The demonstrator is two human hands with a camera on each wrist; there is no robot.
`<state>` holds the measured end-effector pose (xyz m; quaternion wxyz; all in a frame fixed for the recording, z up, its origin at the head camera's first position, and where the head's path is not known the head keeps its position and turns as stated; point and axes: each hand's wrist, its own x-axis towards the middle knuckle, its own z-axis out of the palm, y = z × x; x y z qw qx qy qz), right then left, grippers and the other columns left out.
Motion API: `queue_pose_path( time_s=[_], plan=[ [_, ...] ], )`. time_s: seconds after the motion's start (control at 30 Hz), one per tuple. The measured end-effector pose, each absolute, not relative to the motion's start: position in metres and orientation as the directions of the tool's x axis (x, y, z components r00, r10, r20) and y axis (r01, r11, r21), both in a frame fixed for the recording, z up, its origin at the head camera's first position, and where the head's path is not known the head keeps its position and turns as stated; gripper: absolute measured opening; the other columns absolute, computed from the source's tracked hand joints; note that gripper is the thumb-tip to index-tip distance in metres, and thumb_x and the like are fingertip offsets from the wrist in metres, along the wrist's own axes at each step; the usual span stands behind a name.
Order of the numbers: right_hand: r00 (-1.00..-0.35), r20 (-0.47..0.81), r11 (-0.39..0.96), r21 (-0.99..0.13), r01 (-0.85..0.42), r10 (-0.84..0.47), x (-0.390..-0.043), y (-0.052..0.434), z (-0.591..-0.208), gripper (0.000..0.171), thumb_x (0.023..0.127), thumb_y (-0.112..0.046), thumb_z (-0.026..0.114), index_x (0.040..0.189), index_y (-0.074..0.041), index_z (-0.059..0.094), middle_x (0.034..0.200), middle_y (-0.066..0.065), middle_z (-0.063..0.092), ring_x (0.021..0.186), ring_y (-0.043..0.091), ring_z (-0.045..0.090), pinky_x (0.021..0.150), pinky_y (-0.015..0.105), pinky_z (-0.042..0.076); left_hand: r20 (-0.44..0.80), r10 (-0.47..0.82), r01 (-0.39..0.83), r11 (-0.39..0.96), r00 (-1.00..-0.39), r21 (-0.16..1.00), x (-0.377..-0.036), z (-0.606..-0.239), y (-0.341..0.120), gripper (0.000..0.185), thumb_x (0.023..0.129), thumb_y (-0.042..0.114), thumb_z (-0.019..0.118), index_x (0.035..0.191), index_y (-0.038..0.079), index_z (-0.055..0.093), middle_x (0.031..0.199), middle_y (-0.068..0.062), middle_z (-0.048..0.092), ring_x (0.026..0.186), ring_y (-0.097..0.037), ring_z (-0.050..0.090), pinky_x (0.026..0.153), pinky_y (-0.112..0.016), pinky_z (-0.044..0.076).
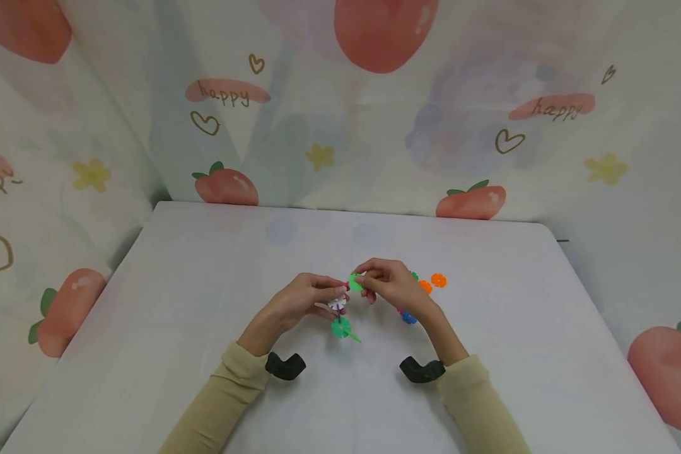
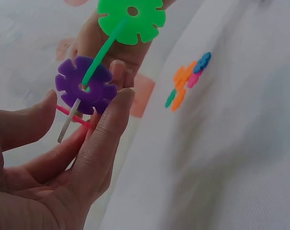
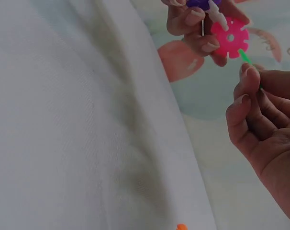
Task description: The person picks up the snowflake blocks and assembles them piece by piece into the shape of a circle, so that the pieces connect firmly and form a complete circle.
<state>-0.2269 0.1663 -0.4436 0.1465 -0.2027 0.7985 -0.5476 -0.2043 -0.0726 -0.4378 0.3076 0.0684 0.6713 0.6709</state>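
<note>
Plastic, bright and notched: a small cluster of snowflake discs (image 1: pixel 340 309) held up over the white desk (image 1: pixel 204 302), pinched between both hands. Left hand (image 1: pixel 295 302) curled round the cluster's lower part, thumb and fingers (image 2: pixel 104 129) closing on a purple disc (image 2: pixel 84 86) with a white piece (image 2: pixel 68 122) and a thin pink piece (image 2: pixel 71 115) slotted through it. Right hand (image 1: pixel 388 284) pinching a green disc (image 1: pixel 355 282) at the cluster's top, fingers (image 3: pixel 245 91) narrowed on its edge. Just below the left fingers, a teal-green disc (image 1: pixel 341 327) hanging edge-on, with a green sliver beside it. In the right wrist view, a pink disc (image 3: pixel 229 37) close ahead of the right fingertips, gripped by the other hand.

Behind and beside the right hand, loose discs on the desk: two orange ones (image 1: pixel 433 282), a blue one (image 1: pixel 409 318), others partly covered by the wrist. How the cluster's pieces interlock: hard to make out, fingers covering the joints. Purple disc cut off at the top edge of the right wrist view. Patterned cloth (image 1: pixel 340 126) behind the desk.
</note>
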Motion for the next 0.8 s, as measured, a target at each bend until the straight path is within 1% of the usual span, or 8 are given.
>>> queue_pose_path(
  time_s=[0.23,0.33,0.47,0.57,0.8],
  plan=[
    [-0.875,-0.007,0.322,-0.931,-0.171,-0.485,-0.228,0.161,-0.445,0.021,0.103,-0.019,0.065,0.116,-0.004,0.071,0.086,0.031,0.068,0.066,0.022,0.064,0.071,0.031,0.058,-0.338,0.496,-0.322,0.12,-0.8,0.939,-0.202,-0.438,-0.078,0.044,0.103,0.02,0.065,0.134,-0.011,0.06,0.122,-0.029,0.068,0.089,-0.018,0.075,0.083,-0.039,0.063],
    [-0.865,-0.008,0.323,-0.929,-0.179,-0.501,-0.228,0.161,-0.444,0.02,0.103,-0.018,0.065,0.115,-0.004,0.072,0.086,0.029,0.067,0.066,0.022,0.063,0.07,0.035,0.058,-0.337,0.505,-0.32,0.124,-0.795,0.939,-0.202,-0.438,-0.08,0.045,0.103,0.021,0.064,0.134,-0.01,0.06,0.124,-0.03,0.067,0.09,-0.019,0.076,0.084,-0.039,0.063],
    [-0.854,0.002,0.345,-0.914,-0.212,-0.52,-0.229,0.162,-0.441,0.02,0.103,-0.016,0.064,0.116,-0.005,0.073,0.085,0.02,0.07,0.068,0.021,0.063,0.069,0.038,0.059,-0.333,0.505,-0.313,0.127,-0.796,0.941,-0.202,-0.438,-0.079,0.045,0.103,0.021,0.064,0.135,-0.011,0.06,0.125,-0.031,0.067,0.089,-0.019,0.076,0.084,-0.039,0.063],
    [-0.846,0.007,0.369,-0.898,-0.24,-0.532,-0.23,0.163,-0.439,0.02,0.104,-0.016,0.063,0.117,-0.006,0.073,0.085,0.014,0.071,0.069,0.021,0.063,0.07,0.037,0.058,-0.326,0.509,-0.302,0.131,-0.797,0.944,-0.202,-0.438,-0.079,0.045,0.104,0.02,0.063,0.135,-0.011,0.059,0.124,-0.031,0.067,0.088,-0.018,0.075,0.084,-0.039,0.063],
    [-0.848,-0.005,0.407,-0.878,-0.25,-0.53,-0.232,0.163,-0.434,0.021,0.104,-0.015,0.062,0.118,-0.007,0.074,0.092,0.019,0.072,0.071,0.022,0.063,0.071,0.034,0.058,-0.305,0.53,-0.261,0.157,-0.791,0.952,-0.204,-0.436,-0.077,0.045,0.103,0.022,0.064,0.134,-0.01,0.061,0.123,-0.029,0.069,0.088,-0.019,0.075,0.083,-0.038,0.063]
  ],
)
